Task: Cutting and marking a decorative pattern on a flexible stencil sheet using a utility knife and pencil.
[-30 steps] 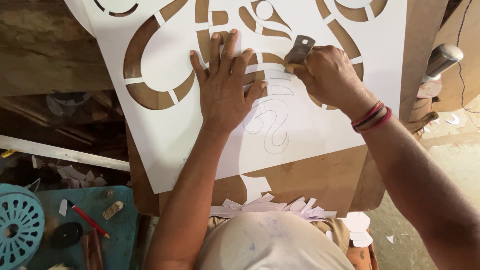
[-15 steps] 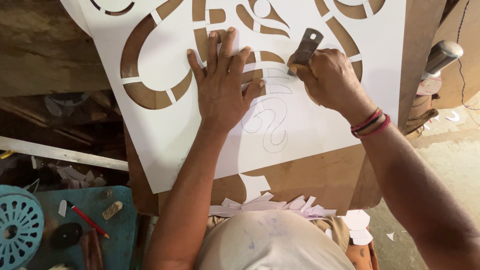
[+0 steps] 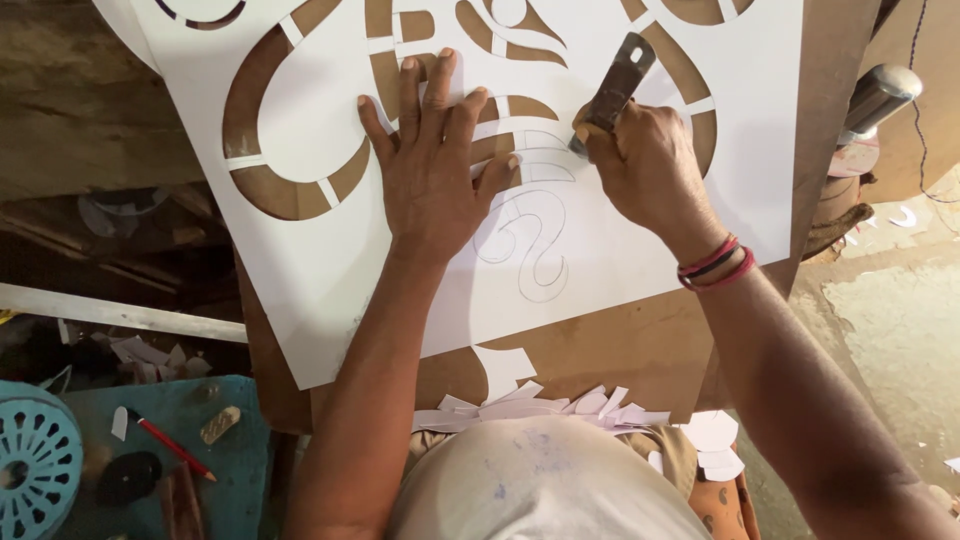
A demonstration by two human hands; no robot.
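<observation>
Cutting the white stencil sheet [image 3: 620, 250] lying across the wooden board's [image 3: 640, 350] middle: my left hand [image 3: 435, 170] pressed flat, fingers spread, my right hand [image 3: 650, 170] clamped on the flat metal blade [image 3: 612, 90]; next, I judge, following the pencilled curl [image 3: 525, 245].

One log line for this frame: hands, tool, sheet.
left hand: flat on white sheet | right hand: grips cutting tool, blade on sheet | sheet: on brown board

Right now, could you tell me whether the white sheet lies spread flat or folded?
Spread flat: the white sheet lies open on the wooden board, left hand pressing it.
</observation>
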